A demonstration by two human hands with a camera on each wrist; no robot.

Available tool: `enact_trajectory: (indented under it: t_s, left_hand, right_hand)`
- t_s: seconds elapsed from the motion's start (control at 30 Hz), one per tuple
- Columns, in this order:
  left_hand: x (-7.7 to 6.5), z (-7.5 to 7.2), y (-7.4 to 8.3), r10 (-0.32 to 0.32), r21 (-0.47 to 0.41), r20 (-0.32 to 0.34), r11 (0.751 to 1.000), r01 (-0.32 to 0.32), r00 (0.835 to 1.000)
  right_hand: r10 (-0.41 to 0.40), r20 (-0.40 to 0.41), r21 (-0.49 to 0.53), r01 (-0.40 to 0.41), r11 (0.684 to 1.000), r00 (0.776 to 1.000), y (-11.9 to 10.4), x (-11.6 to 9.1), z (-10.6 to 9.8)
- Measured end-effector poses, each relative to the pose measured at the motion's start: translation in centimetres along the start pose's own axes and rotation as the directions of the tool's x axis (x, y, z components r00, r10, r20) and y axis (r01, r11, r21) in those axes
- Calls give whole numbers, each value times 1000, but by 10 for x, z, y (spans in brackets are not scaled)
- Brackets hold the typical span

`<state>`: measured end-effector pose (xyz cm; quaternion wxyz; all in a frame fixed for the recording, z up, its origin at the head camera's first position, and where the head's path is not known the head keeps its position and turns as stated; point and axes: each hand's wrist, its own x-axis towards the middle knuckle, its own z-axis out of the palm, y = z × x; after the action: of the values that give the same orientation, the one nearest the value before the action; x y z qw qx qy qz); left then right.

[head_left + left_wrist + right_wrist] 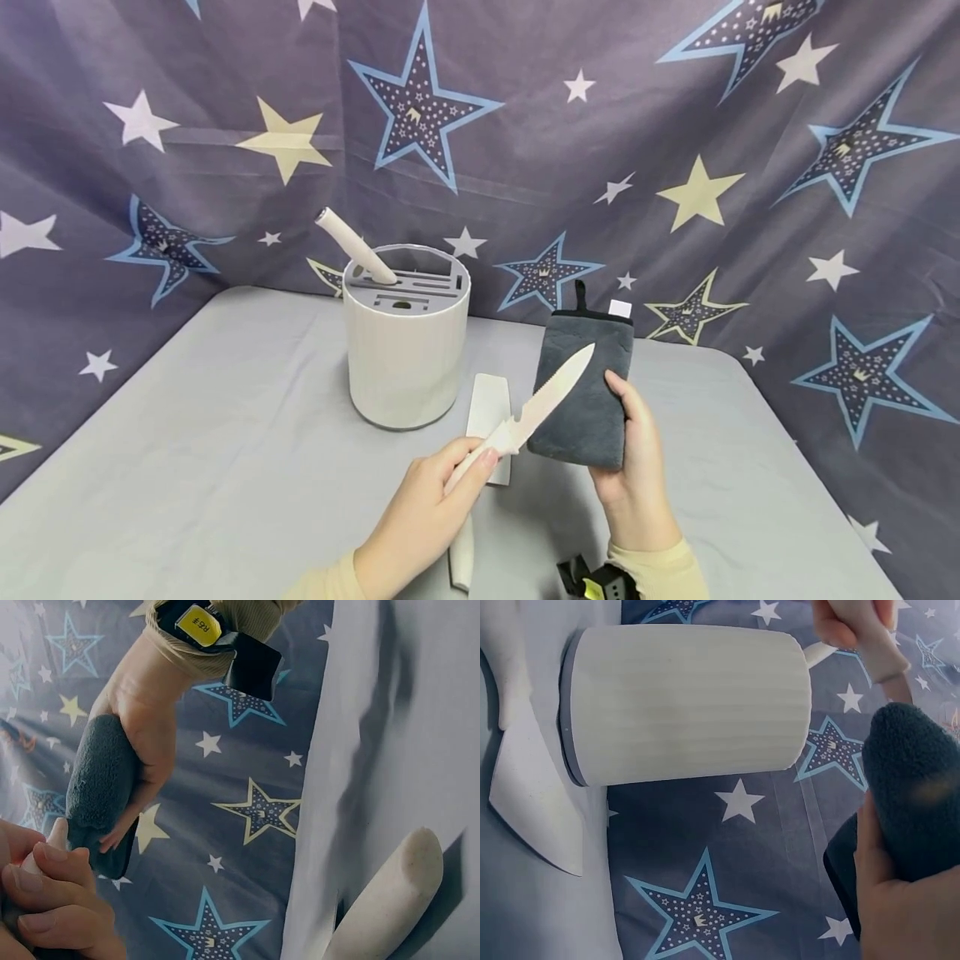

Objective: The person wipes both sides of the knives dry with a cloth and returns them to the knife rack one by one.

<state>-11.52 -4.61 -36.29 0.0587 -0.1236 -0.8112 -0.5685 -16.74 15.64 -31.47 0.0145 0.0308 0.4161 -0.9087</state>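
Note:
My left hand [423, 512] grips the pale handle of a knife [555, 387]. The knife's white blade has a toothed stretch near the handle and points up to the right, overlapping a dark grey plush cloth [581, 408] in the head view. That cloth has black trim, a hanging loop and a white tag. My right hand [637, 458] holds it upright by its right side, thumb on the front and fingers behind. In the right wrist view the knife [895, 686] reaches the cloth [915, 780], its tip hidden there.
Beneath the left hand, a white cleaver [489, 396] lies flat on the grey-covered table [225, 433], its handle toward me. A round white knife block [405, 358] stands behind, one knife handle [356, 246] slanting out of its slotted top. A star-patterned curtain [525, 167] hangs around the table.

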Motion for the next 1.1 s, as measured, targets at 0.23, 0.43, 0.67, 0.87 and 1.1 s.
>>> enact_trajectory:
  t_s: [0.23, 0.43, 0.67, 0.87, 1.1]
  left_hand:
    - [0, 1, -1, -5, -13, 36, 1000, 5, 999]
    - [0, 1, -1, -23, -17, 56, 1000, 24, 998]
    - [1, 2, -3, -11, -107, 144, 994, 26, 990]
    - [2, 2, -4, 0, -134, 181, 991, 24, 984]
    - [3, 2, -7, 8, -120, 176, 993, 13, 984]
  right_hand:
    - [4, -12, 154, -2, 988, 1000, -8, 4, -6]
    - [-28, -50, 235, 39, 971, 998, -15, 7, -11]
    - [-14, -105, 355, 51, 933, 994, -22, 11, -17]
    - [-46, -109, 509, 96, 856, 993, -26, 15, -24]
    - [-46, -152, 545, 122, 829, 987, -31, 17, -27]
